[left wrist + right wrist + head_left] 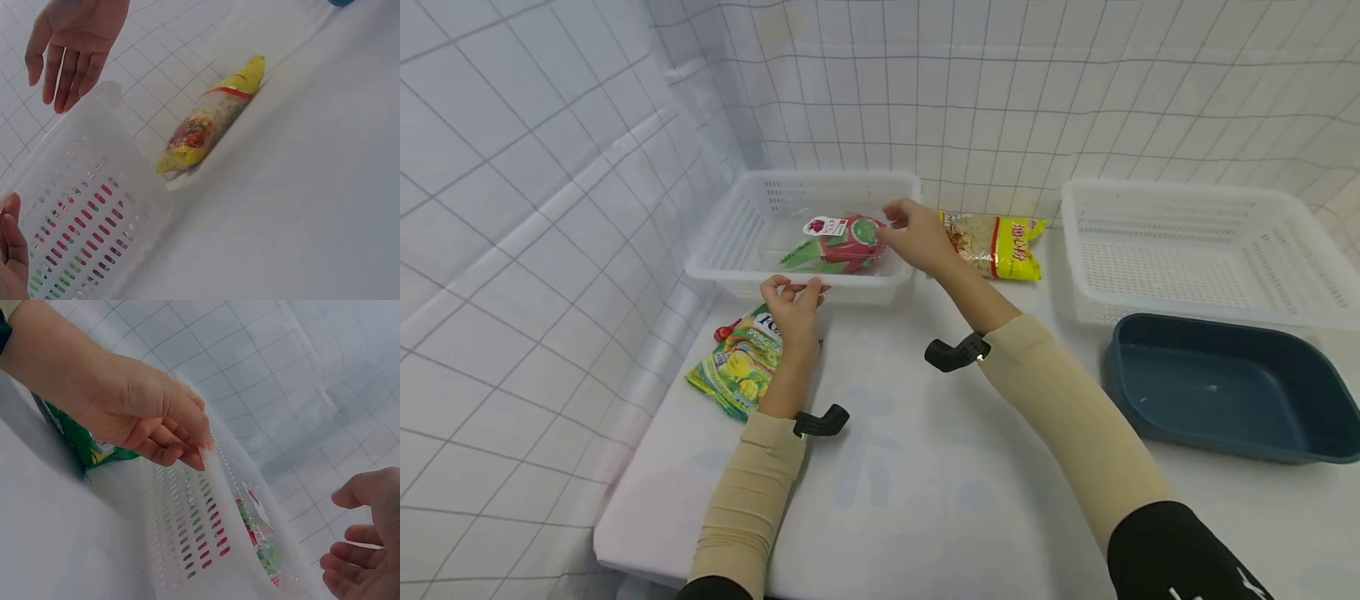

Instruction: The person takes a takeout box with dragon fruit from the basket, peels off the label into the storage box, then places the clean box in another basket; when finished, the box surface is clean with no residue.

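Observation:
My left hand [793, 312] pinches the front rim of a white perforated basket [730, 265], thumb on the rim and fingers at its outer side, as the right wrist view shows. Inside the basket lies a clear-wrapped dragon fruit [853, 246], pink and green with a white label. Over the basket's right end is my right hand [917, 236], its fingers loosely bent and holding nothing; in the left wrist view this hand [78, 50] hangs just beyond the rim. Below my left hand lies a green and yellow snack bag [741, 362], partly hidden by my forearm.
A yellow and clear food packet [1000, 244] lies right of the basket, against the gridded back curtain. Farther right stand another white basket [1157, 308] and, in front of it, a dark blue tub [1232, 446]. The curtain closes off the left side too.

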Motion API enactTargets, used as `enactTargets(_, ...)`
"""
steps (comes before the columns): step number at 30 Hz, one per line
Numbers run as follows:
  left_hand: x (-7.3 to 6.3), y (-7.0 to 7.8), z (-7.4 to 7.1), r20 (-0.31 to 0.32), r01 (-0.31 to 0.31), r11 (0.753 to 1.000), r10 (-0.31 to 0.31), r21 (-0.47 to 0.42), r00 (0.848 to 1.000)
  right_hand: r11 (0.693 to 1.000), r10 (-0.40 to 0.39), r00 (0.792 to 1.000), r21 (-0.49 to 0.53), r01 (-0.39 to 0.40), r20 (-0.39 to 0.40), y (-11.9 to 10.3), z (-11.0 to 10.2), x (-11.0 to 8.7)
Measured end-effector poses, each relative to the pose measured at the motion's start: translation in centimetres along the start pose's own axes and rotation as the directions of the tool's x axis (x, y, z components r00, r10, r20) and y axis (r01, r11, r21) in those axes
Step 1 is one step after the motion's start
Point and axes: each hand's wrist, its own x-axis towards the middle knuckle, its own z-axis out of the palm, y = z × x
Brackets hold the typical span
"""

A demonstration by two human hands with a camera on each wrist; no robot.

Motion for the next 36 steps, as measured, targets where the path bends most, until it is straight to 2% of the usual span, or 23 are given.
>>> enactTargets(4, -0.1, 0.0, 0.0, 0.002, 0.000, 1.000, 0.000, -0.002, 1.000, 0.992, 0.127, 0.990, 0.018, -0.128, 0.069, -0.5, 0.6, 0.8)
enactTargets(8, -0.3, -0.1, 0.2, -0.001, -0.001, 1.000, 0.001, -0.003, 1.000, 0.975, 0.220, 0.971, 0.019, -0.222, 0.092, -0.7, 1.3, 1.4)
enactTargets(18, -0.5, -0.2, 0.3, 0.016, -0.008, 1.000, 0.007, 0.026, 1.000, 0.922, 0.379, 0.924, 0.066, -0.381, 0.048, -0.8, 3.3, 2.1)
enactTargets(23, -0.6, -0.1, 0.3, 0.018, -0.013, 1.000, 0.013, 0.013, 1.000, 0.885, 0.458, 0.889, 0.090, -0.458, 0.021, -1.3, 4.3, 2.4)
enactTargets(29, -0.7, -0.3, 0.3, 0.016, -0.014, 1.000, 0.014, 0.019, 1.000, 0.862, 0.501, 0.864, 0.108, -0.495, -0.037, -1.6, 5.2, 2.6)
enactTargets(32, -0.6, -0.4, 0.3, 0.019, -0.015, 1.000, 0.015, 0.027, 1.000, 0.859, 0.502, 0.863, 0.145, -0.490, -0.054, -1.6, 5.4, 2.6)
enactTargets(36, -0.6, -0.4, 0.2, 0.017, -0.016, 1.000, 0.016, 0.021, 1.000, 0.866, 0.486, 0.873, 0.168, -0.472, -0.052, -1.2, 5.4, 2.5)
